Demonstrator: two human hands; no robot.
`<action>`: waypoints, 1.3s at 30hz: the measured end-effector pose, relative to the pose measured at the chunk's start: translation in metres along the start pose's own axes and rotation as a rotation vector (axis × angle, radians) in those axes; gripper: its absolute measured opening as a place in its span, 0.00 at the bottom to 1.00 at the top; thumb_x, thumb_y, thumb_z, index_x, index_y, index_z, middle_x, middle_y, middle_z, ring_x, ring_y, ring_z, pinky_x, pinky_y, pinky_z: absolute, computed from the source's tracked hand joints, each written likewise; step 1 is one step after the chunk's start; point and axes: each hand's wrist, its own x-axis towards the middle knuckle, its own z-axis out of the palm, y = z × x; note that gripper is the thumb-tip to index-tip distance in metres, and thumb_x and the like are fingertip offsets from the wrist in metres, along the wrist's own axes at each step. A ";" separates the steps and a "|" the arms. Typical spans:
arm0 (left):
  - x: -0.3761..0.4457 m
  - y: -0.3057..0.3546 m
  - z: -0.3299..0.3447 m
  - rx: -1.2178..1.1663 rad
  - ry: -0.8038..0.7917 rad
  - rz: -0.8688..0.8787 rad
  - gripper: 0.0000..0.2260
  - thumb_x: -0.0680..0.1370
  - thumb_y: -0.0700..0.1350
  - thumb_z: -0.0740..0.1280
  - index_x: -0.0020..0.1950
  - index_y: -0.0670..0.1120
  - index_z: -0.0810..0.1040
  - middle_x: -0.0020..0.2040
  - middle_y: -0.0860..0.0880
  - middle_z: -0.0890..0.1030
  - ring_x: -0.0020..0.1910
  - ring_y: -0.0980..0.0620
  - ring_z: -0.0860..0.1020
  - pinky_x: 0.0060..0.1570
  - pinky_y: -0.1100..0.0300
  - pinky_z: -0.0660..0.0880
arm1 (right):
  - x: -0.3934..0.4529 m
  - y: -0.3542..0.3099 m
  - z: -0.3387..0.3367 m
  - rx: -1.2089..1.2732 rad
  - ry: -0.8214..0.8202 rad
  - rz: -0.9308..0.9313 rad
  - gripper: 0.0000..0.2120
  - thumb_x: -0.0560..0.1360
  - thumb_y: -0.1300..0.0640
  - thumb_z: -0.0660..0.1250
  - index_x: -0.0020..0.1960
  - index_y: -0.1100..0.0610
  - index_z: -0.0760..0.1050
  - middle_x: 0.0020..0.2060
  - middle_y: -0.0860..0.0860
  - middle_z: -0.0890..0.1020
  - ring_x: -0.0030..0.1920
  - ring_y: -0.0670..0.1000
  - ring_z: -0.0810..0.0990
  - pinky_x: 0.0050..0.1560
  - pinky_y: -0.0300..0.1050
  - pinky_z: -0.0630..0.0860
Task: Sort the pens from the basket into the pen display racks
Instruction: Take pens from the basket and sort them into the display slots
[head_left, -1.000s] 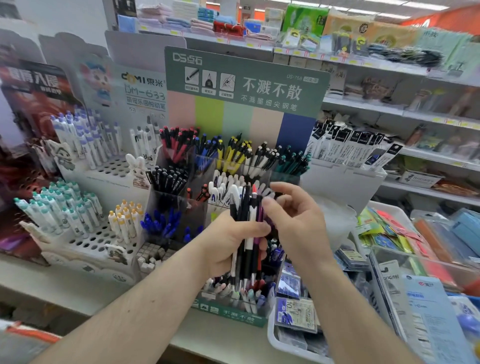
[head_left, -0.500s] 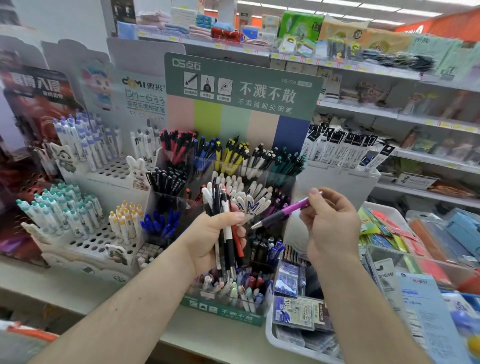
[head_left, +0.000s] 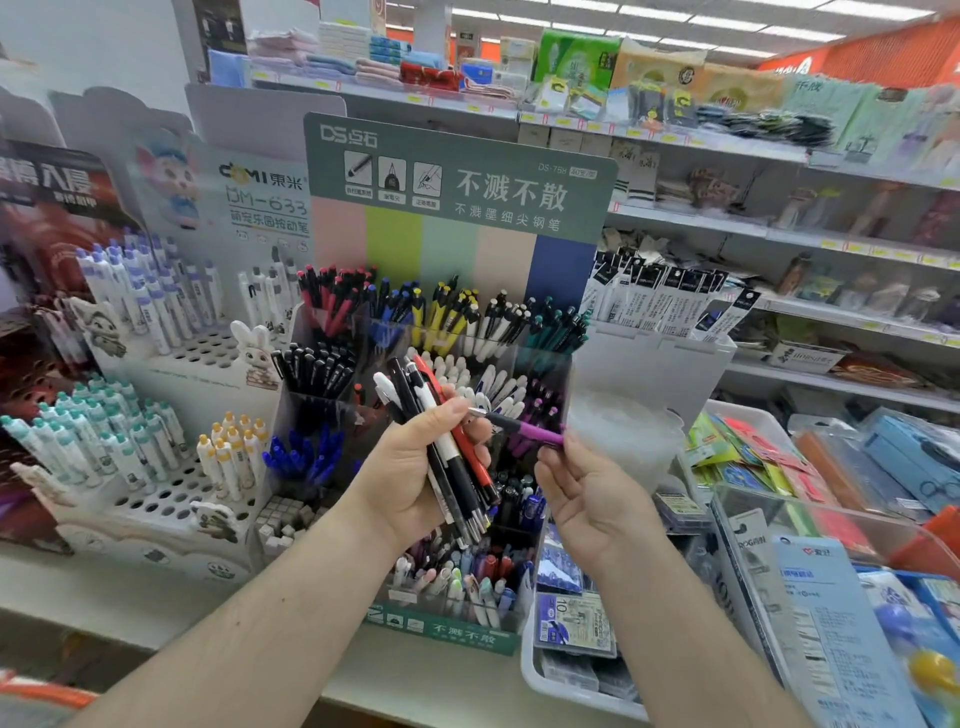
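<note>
Closest to us, two bare forearms reach in over the counter. The left hand (head_left: 415, 467) is wrapped round a bundle (head_left: 447, 447) of black, white and red pens, fanned upright with the tips pointing down. The right hand (head_left: 582, 493) sits just beside it, palm up, fingers pinching the rear end of a single purple pen (head_left: 519, 428), which lies almost level with its silver tip touching or nearly touching the bundle, I can't say which. So this looks like the pick-one-out step: one pen is separated from the clutch and about to be placed. The basket itself isn't clearly in view. Right behind the hands stands the clear rack (head_left: 550, 374), pens grouped by colour in its compartments, and there's a purple cluster (head_left: 535, 410) just beyond the pen, which looks like the match. The next move calls for turning the pen upright and slotting it into that compartment without knocking its neighbours. Left of that, the white racks (head_left: 171, 499) hold pastel pens; farther back, the green sign (head_left: 467, 171) and the stocked shelves (head_left: 727, 223).
</note>
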 end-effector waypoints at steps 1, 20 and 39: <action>0.001 0.001 0.000 -0.018 0.000 0.009 0.07 0.70 0.40 0.72 0.44 0.48 0.76 0.35 0.48 0.79 0.32 0.52 0.80 0.32 0.59 0.79 | 0.001 -0.003 0.000 0.026 0.011 -0.018 0.05 0.79 0.65 0.66 0.54 0.64 0.76 0.33 0.56 0.83 0.29 0.47 0.83 0.28 0.38 0.79; 0.003 0.006 -0.010 0.041 0.084 -0.031 0.09 0.69 0.37 0.69 0.46 0.47 0.74 0.35 0.49 0.77 0.31 0.53 0.78 0.32 0.57 0.79 | 0.046 -0.026 0.016 -1.241 -0.021 -0.961 0.06 0.76 0.60 0.72 0.52 0.55 0.82 0.42 0.44 0.79 0.45 0.45 0.77 0.51 0.39 0.76; -0.001 0.002 -0.008 0.248 0.030 -0.109 0.08 0.76 0.34 0.69 0.49 0.46 0.73 0.36 0.48 0.77 0.32 0.51 0.78 0.34 0.54 0.79 | 0.015 -0.024 0.032 -1.316 -0.032 -0.814 0.05 0.73 0.52 0.73 0.47 0.51 0.78 0.48 0.48 0.76 0.53 0.50 0.75 0.54 0.44 0.72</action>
